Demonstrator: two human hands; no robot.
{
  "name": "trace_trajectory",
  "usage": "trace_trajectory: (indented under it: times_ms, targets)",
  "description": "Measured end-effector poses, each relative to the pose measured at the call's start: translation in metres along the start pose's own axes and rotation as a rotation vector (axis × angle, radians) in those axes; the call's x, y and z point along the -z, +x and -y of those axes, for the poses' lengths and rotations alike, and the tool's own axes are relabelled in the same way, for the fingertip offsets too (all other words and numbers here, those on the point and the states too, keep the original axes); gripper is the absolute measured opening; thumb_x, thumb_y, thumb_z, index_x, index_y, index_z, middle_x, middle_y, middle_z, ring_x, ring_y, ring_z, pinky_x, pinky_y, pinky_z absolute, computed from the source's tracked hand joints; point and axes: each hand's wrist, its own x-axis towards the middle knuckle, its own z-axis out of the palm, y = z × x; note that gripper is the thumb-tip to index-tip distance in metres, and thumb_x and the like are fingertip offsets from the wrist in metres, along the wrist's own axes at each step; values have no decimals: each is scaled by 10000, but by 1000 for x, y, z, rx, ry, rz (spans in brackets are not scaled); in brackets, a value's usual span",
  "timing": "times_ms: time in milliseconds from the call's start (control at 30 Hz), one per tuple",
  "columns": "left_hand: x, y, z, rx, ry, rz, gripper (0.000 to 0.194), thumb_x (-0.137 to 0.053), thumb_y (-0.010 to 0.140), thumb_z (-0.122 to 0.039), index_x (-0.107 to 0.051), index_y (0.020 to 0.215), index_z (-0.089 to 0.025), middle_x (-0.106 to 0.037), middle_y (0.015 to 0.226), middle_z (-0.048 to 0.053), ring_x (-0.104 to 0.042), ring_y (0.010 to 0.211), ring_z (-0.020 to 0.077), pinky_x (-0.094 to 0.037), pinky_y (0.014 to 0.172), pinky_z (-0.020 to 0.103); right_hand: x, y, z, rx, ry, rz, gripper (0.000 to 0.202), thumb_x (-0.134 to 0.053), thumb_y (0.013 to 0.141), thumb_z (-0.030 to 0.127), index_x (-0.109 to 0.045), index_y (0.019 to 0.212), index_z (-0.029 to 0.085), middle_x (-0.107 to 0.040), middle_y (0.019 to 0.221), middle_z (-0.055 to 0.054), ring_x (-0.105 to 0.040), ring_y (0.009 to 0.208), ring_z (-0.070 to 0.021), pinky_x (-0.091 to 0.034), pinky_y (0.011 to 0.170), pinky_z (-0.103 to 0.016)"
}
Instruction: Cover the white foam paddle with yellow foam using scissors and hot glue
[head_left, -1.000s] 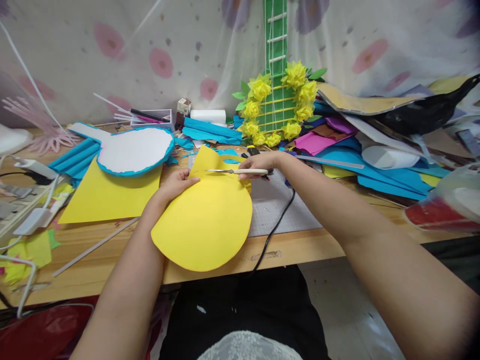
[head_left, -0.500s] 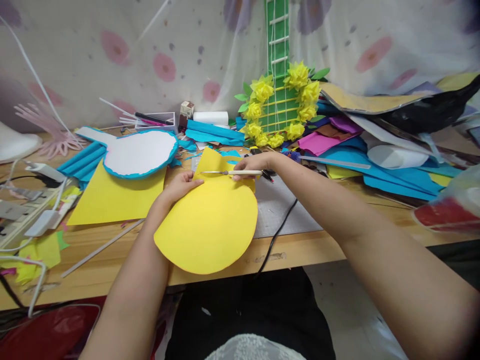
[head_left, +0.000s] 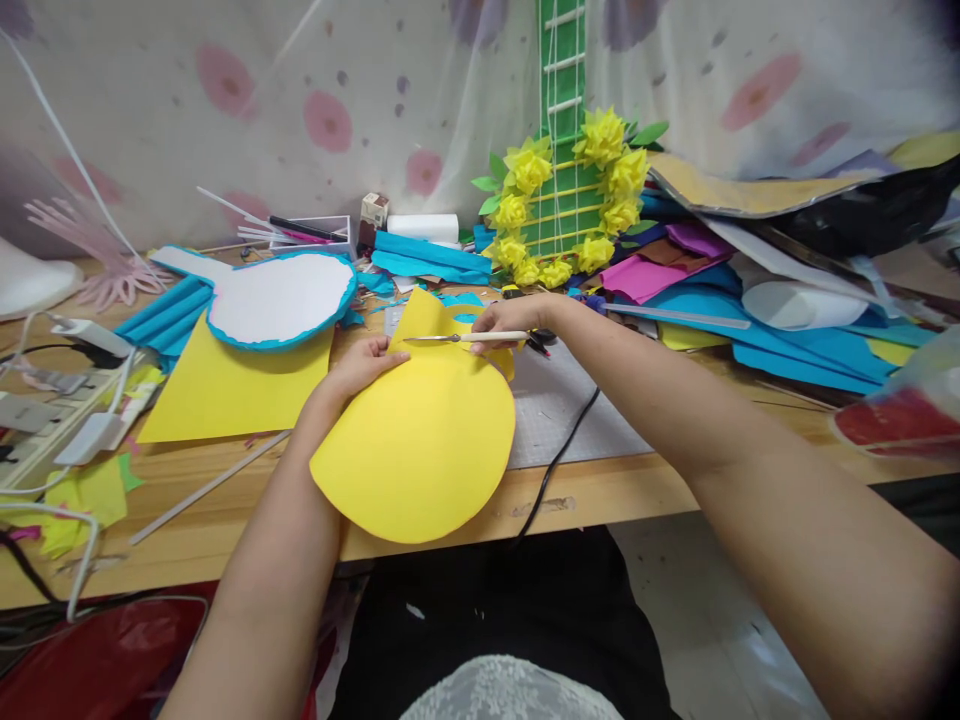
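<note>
A sheet of yellow paper [head_left: 420,450] with a rounded near edge lies over the front of the table. My left hand [head_left: 369,364] is closed on its upper left edge, the thumb on top. In my right hand [head_left: 508,318] is a pair of scissors [head_left: 442,339] with pale handles; the blades point left across the upper part of the sheet. Behind the blades a yellow flap stands up. How far the blades are apart is too fine to tell. My right fingers are partly hidden behind the scissor handle.
A white, blue-edged paddle shape [head_left: 281,300] rests on another yellow sheet [head_left: 240,400] at left. At the back stands a green guitar shape [head_left: 562,210] with yellow paper flowers. Coloured paper [head_left: 675,290] is piled at right. A black cable [head_left: 559,460] crosses the grey cutting mat [head_left: 592,430].
The view has shifted slightly. Both hands keep their hold, and the scissors stay at nearly the same spot across the yellow sheet.
</note>
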Motion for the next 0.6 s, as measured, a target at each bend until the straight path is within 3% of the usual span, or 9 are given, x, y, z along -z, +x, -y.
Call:
trace_trajectory:
  times_ms: [200,600]
  targets:
    - [-4,-5,-4,8,30,-5,446,-755,600,-360,-647,971,-136,-716,833,64,-679,730,239,-540,638,333,2,5,-6,4,10,5,538,-712,595,619,-624,817,136,-485,592,35,-441,528,-66,-358,518,-220]
    - [-13,-20,-17,19,28,-12,441,-730,618,-369,-654,979,-128,-724,847,72,-666,650,203,-534,586,304,5,2,0,-16,-83,-18,632,-699,563,657,-671,905,127,-550,649,14,-468,573,-86,-348,565,-238]
